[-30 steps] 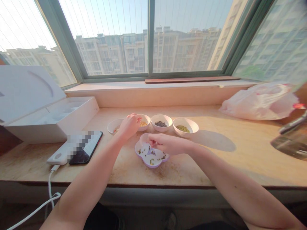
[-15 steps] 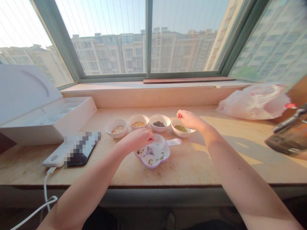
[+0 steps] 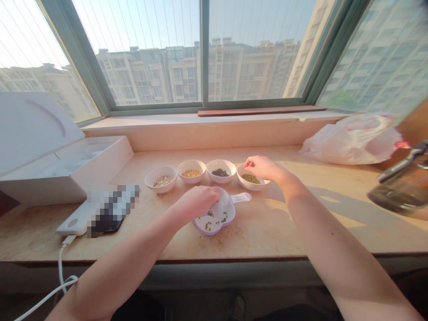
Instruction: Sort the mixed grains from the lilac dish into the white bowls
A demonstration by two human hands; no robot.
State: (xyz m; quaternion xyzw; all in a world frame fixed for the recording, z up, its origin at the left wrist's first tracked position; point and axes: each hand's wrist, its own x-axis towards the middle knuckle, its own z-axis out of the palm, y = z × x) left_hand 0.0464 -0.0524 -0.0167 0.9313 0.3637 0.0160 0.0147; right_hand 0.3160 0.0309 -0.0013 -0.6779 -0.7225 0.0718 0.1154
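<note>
- The stone bench (image 3: 284, 243) ran beneath a wide window (image 3: 257, 67), its front edge a short strip below the scalloped dish (image 3: 222, 206).
- The left hand (image 3: 199, 201) reached palm-down over the dish's far-left part; its fingertips were hidden, so its grip could not be told.
- The right hand (image 3: 264, 167) arched above the green-seed bowl (image 3: 252, 187), fingers curled; whether that grip pinched anything could not be told.
- Bench stretched rightward from that bowl toward the plastic bag (image 3: 351, 140), well apart.
</note>
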